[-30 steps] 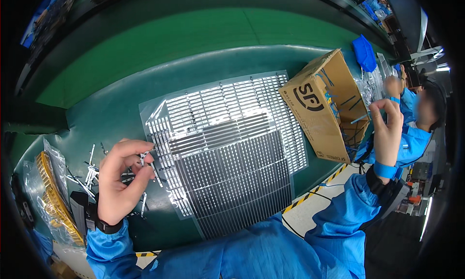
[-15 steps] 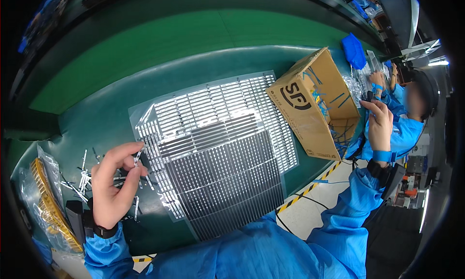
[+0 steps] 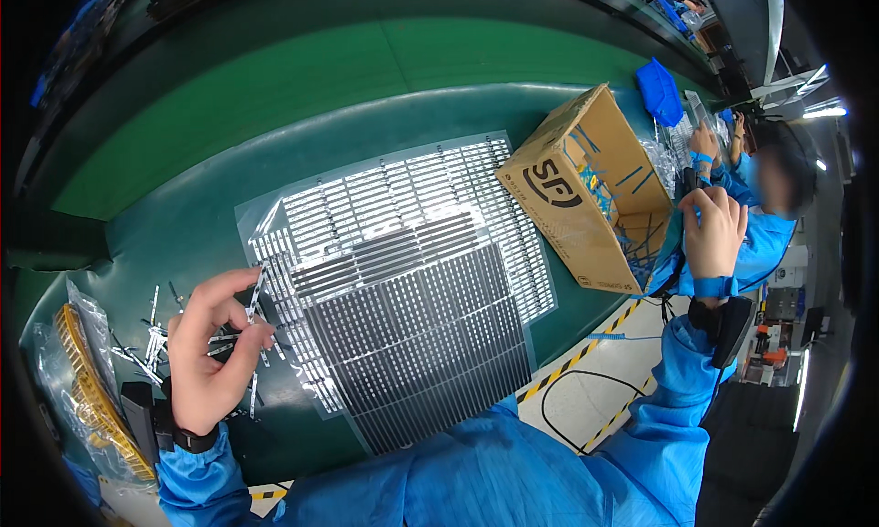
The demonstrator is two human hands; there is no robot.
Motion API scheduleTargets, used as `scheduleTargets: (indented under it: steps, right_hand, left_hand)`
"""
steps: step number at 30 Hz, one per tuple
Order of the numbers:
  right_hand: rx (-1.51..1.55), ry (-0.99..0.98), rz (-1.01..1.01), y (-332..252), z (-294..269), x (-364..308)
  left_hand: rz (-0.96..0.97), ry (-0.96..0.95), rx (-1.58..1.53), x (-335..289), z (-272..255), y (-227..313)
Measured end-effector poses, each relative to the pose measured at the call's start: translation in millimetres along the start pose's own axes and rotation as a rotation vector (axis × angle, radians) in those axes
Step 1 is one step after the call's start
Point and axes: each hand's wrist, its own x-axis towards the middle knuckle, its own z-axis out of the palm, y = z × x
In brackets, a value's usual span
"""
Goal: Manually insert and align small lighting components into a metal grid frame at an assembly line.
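My left hand (image 3: pixel 212 344) pinches a short, thin white strip with dark marks (image 3: pixel 255 296) between thumb and fingertips, holding it nearly upright. Just right of it lies a clear sheet (image 3: pixel 264 217) covered with rows of similar white strips. On top of that sheet rests a block of dark, narrow strips (image 3: pixel 421 344). My right hand (image 3: pixel 716 234) is raised beside the open end of a cardboard box (image 3: pixel 563 211), its fingers bent toward the thumb. Whatever it may hold is too small to make out. Thin blue strips (image 3: pixel 632 174) lie inside the box.
Loose strips (image 3: pixel 151 348) are scattered left of my left hand. Beyond them is a yellow ribbed item in clear plastic wrap (image 3: pixel 87 380). A blue bin (image 3: pixel 659 92) stands behind the box. At the right, a co-worker in blue (image 3: pixel 765 243) works at the same bench.
My right hand has shifted slightly right and lower, and its index finger has bent inward. My left hand keeps its strip, now turned more upright. The whole view has moved slightly.
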Motion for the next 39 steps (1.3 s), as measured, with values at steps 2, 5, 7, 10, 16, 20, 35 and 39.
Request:
scheduleTargets:
  steps: [2, 5, 7, 10, 16, 20, 35, 39]
  right_hand:
    - [-0.009, 0.003, -0.01, 0.1, 3.4, -0.1]
    - [-0.02, 0.0, -0.023, 0.3, 6.3, 0.4]
    - [-0.026, -0.036, 0.004, 0.6, 10.2, 1.7]
    - [-0.02, -0.069, 0.027, 3.8, 18.3, 2.0]
    - [0.07, -0.057, 0.1, 12.2, 28.5, 4.8]
    - [0.32, -0.062, 0.138, 23.4, 30.5, 9.6]
    - [1.12, 0.2, 0.121, -41.6, -77.2, -37.1]
    - [1.487, -0.306, -0.085, -157.7, -126.0, -59.5]
  left_hand:
    - [-0.001, 0.001, 0.002, -0.9, -0.1, -0.4]
    - [0.004, -0.004, -0.008, -0.9, -0.3, -2.0]
    - [0.01, -0.004, -0.018, -0.6, 0.1, -3.7]
    - [-0.002, -0.004, -0.024, -0.9, 1.0, -4.2]
    - [-0.03, -0.013, -0.031, -1.0, 2.9, -3.1]
    - [-0.036, -0.03, -0.074, -1.7, 2.6, -5.0]
    - [-0.13, -0.282, -0.409, 6.7, -18.6, 1.3]
    - [-0.108, -0.357, -0.457, 6.7, -21.8, -1.5]
